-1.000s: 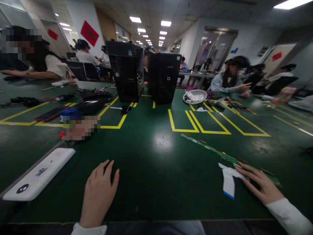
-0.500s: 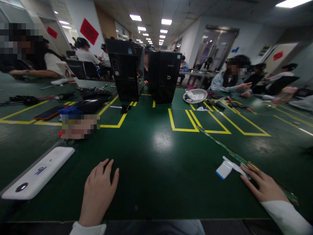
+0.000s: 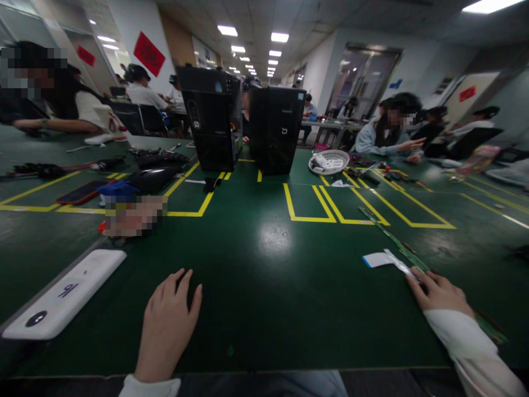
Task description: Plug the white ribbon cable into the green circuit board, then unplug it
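Note:
My left hand (image 3: 169,320) rests palm-down on the green tabletop with its fingers apart and nothing in them. At the right, my right hand (image 3: 440,295) grips a long, thin green circuit board (image 3: 397,241), its fingers closed over the middle part and hiding some of it. A white flat ribbon cable (image 3: 378,259) with a blue end sticks out to the left of the board near my fingertips. The board lies slantwise, its near end showing past my right wrist.
A white slab-shaped device (image 3: 66,295) lies at the left. Behind it are a blue cloth-like item (image 3: 118,190) and black cables (image 3: 39,170). Two black computer towers (image 3: 275,132) stand at the back, beside a white basket (image 3: 328,161). Yellow tape (image 3: 312,220) marks the table. Other people sit around.
My right hand has shifted the circuit board, its far end moving to the right and away from me. The ribbon cable has swung round to point left. My left hand stays put.

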The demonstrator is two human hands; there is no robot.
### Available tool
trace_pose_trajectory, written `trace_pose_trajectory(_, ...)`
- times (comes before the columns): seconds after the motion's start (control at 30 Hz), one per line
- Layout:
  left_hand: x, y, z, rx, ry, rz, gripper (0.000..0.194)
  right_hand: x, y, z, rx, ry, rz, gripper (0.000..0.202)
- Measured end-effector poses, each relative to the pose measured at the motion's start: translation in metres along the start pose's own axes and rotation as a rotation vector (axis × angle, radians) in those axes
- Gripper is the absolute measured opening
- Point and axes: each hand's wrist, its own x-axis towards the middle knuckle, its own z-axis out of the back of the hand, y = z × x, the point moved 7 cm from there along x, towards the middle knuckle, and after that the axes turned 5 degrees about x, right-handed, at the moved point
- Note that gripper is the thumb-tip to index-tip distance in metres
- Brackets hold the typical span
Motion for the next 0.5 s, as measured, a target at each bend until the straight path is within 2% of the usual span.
trace_pose_trajectory(0.1,0.000,0.000,0.000,-0.007,-0.002,-0.003,0.056,0.022,-0.005,0.001,-0.047,0.066,-0.111,0.062)
trace_pose_trajectory(0.2,0.000,0.000,0.000,-0.012,-0.002,-0.005,0.056,0.042,-0.001,0.002,-0.009,0.184,-0.163,0.066)
trace_pose_trajectory(0.27,0.000,0.000,-0.001,-0.013,-0.004,-0.006,0.056,0.051,0.004,0.006,0.015,0.208,-0.176,0.070)
trace_pose_trajectory(0.5,0.000,0.001,-0.002,0.003,0.002,-0.004,0.056,0.063,0.008,0.009,0.047,0.262,-0.295,0.078)
